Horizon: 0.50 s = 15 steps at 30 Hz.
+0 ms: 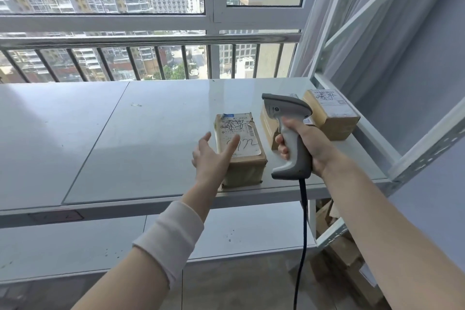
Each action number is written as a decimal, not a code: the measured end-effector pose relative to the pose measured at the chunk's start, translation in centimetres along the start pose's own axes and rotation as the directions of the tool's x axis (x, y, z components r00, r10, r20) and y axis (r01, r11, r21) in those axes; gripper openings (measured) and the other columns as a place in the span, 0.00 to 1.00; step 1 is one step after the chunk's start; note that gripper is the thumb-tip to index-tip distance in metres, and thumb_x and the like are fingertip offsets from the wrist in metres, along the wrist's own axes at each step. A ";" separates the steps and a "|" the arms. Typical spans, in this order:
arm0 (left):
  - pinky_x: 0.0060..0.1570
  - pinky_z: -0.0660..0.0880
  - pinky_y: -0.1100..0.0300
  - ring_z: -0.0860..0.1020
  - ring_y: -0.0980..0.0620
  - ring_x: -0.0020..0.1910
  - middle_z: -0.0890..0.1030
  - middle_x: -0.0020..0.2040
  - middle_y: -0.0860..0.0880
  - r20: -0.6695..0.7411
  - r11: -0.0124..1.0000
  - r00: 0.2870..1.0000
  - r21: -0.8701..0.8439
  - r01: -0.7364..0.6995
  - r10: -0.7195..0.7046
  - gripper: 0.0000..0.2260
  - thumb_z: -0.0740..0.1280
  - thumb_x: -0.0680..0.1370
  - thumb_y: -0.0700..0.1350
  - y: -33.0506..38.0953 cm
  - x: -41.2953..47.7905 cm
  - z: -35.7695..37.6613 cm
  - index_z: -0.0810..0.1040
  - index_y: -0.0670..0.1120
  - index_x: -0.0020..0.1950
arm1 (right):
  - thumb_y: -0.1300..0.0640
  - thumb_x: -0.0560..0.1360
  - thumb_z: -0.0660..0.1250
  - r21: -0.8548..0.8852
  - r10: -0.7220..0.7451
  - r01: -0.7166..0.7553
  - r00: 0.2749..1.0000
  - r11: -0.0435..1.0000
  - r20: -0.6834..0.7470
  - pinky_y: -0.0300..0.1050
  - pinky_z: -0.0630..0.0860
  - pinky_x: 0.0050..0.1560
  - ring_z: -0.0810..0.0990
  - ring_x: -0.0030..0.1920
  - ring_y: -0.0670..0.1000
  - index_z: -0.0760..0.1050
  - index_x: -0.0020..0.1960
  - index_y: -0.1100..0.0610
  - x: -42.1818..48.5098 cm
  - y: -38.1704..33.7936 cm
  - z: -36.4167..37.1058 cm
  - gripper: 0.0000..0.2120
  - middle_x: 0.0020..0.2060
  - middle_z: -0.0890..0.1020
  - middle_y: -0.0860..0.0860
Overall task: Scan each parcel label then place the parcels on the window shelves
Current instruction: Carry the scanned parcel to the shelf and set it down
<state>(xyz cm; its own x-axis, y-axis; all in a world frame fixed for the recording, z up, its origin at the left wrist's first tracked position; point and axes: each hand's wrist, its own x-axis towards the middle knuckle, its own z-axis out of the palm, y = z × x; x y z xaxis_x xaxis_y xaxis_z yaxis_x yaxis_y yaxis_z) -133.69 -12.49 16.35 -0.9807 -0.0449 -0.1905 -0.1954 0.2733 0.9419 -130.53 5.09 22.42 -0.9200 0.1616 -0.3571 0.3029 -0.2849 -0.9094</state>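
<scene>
A brown parcel (245, 138) with a white label lies on the window shelf (151, 138), near its front edge. My left hand (211, 156) hovers over the parcel's left side with fingers spread and straight, one fingertip over the label. My right hand (304, 143) grips the handle of a grey barcode scanner (286, 113), whose head points left above the parcel. Two more brown parcels sit to the right: one (268, 126) partly hidden behind the scanner, the other (332, 113) by the shelf frame.
A white metal rack frame (422, 148) stands at the right. Cardboard boxes (344, 246) pile up on the floor beneath it. The scanner's black cable (303, 234) hangs down. A window with railing bars (151, 63) runs behind the shelf. A lower ledge (75, 246) lies under it.
</scene>
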 end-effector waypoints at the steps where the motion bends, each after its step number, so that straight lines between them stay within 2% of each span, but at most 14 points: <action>1: 0.72 0.54 0.48 0.49 0.46 0.76 0.54 0.76 0.43 0.003 0.985 0.988 0.076 -0.155 0.155 0.35 0.70 0.71 0.59 0.0 -0.5 -0.6 0.61 0.53 0.74 | 0.52 0.77 0.64 0.001 -0.005 0.005 1.000 1.000 -0.004 0.37 0.70 0.22 0.71 0.22 0.48 0.71 0.42 0.61 -0.1 0.0 -0.1 0.12 0.27 0.75 0.53; 2: 0.73 0.51 0.49 0.46 0.47 0.77 0.51 0.78 0.44 0.042 0.942 0.955 0.160 -0.295 0.292 0.33 0.72 0.70 0.56 0.0 -0.9 -1.1 0.64 0.54 0.72 | 0.52 0.78 0.63 0.000 -0.009 0.009 1.000 1.000 -0.006 0.37 0.70 0.22 0.71 0.22 0.48 0.71 0.42 0.60 -0.2 -0.1 -0.2 0.12 0.27 0.75 0.53; 4: 0.72 0.48 0.53 0.43 0.49 0.77 0.48 0.78 0.47 0.160 0.811 0.865 0.303 -0.501 0.475 0.32 0.75 0.67 0.54 -0.6 -1.0 -1.6 0.69 0.55 0.69 | 0.52 0.78 0.63 -0.001 -0.013 0.013 1.000 1.000 -0.007 0.37 0.70 0.22 0.71 0.22 0.48 0.71 0.42 0.60 -0.2 -0.1 -0.4 0.11 0.28 0.75 0.53; 6: 0.71 0.47 0.56 0.45 0.48 0.77 0.51 0.78 0.46 0.247 0.674 0.777 0.391 -0.627 0.579 0.31 0.76 0.65 0.55 -1.0 -0.8 -1.4 0.73 0.52 0.67 | 0.52 0.78 0.63 0.006 -0.014 0.014 1.000 1.000 -0.009 0.36 0.70 0.23 0.71 0.22 0.48 0.71 0.42 0.59 -0.3 -0.1 -0.3 0.11 0.28 0.75 0.52; 8: 0.72 0.51 0.55 0.49 0.47 0.77 0.57 0.77 0.46 0.299 0.596 0.737 0.441 -0.670 0.607 0.30 0.76 0.66 0.53 -1.3 -0.3 -1.1 0.75 0.49 0.66 | 0.52 0.77 0.63 0.010 -0.010 0.010 1.000 1.000 -0.008 0.36 0.70 0.23 0.71 0.22 0.48 0.71 0.41 0.60 -0.3 -0.1 -0.2 0.11 0.27 0.75 0.52; 10: 0.72 0.54 0.58 0.52 0.51 0.77 0.62 0.76 0.48 0.310 0.616 0.755 0.443 -0.652 0.577 0.28 0.76 0.68 0.51 -1.6 -0.1 -0.8 0.74 0.48 0.67 | 0.52 0.78 0.63 0.015 -0.007 0.007 1.000 1.000 -0.008 0.36 0.70 0.22 0.71 0.22 0.48 0.71 0.41 0.60 -0.3 -0.1 -0.2 0.12 0.27 0.75 0.52; 13: 0.68 0.51 0.67 0.53 0.52 0.77 0.64 0.74 0.49 0.291 0.630 0.757 0.425 -0.650 0.585 0.27 0.75 0.69 0.48 -1.7 0.4 -0.5 0.74 0.48 0.67 | 0.52 0.78 0.63 0.020 -0.012 0.012 1.000 1.000 -0.011 0.36 0.70 0.22 0.71 0.22 0.48 0.71 0.41 0.59 -0.1 -0.1 -0.4 0.11 0.26 0.75 0.52; 15: 0.66 0.50 0.69 0.54 0.52 0.76 0.65 0.74 0.49 0.289 0.633 0.758 0.423 -0.649 0.585 0.26 0.75 0.69 0.47 -1.5 1.0 -0.4 0.74 0.47 0.66 | 0.52 0.78 0.63 0.013 -0.014 0.014 1.000 1.000 -0.008 0.36 0.70 0.22 0.71 0.22 0.47 0.71 0.40 0.59 0.0 -0.1 -0.5 0.12 0.26 0.75 0.51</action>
<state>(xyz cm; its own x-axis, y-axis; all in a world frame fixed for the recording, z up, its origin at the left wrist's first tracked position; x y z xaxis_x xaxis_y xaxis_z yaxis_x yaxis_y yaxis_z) -134.37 -13.29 14.86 -0.8550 0.4033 0.3261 0.5168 0.6083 0.6024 -130.47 5.62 22.40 -0.9219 0.1734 -0.3464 0.2870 -0.2946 -0.9115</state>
